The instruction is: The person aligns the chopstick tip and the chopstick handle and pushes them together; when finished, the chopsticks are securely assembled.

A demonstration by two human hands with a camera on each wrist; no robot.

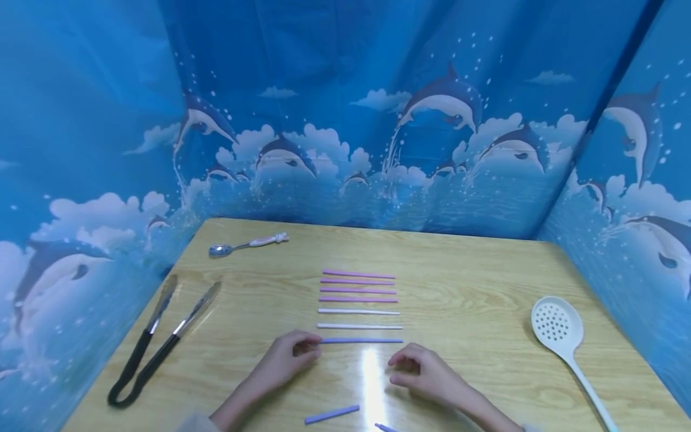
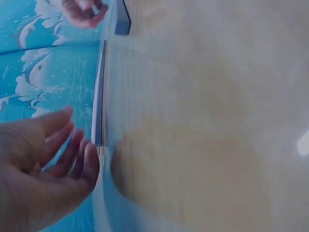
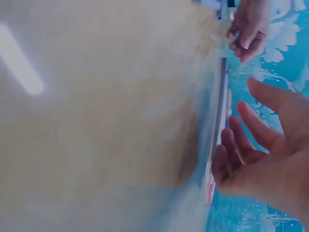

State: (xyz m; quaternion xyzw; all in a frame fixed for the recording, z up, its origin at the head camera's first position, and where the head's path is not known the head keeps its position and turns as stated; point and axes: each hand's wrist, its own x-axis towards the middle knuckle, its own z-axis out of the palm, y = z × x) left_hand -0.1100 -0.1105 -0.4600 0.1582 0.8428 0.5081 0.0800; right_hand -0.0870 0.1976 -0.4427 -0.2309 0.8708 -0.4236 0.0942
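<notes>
A row of slim, tapered chopsticks lies crosswise on the table: several pink-purple chopsticks [image 1: 358, 290], two white chopsticks [image 1: 359, 327] and, nearest me, a violet-blue chopstick [image 1: 361, 341]. My left hand [image 1: 286, 358] is at the left end of that violet-blue one, fingers loosely bent; whether it touches the end cannot be told. Just below its right end hovers my right hand [image 1: 426, 375], thumb and fingers apart with nothing between them. Closer to me lie another violet-blue chopstick [image 1: 332, 414], slightly slanted, and the tip of a further blue chopstick [image 1: 384, 428], cut off by the frame.
Black-handled metal tongs [image 1: 156, 345] lie spread at the left. A spoon [image 1: 245, 245] with a pale decorated handle is at the back left. On the right lies a white slotted skimmer [image 1: 558, 329]. Blue dolphin curtains [image 1: 345, 150] enclose the wooden table [image 1: 469, 270].
</notes>
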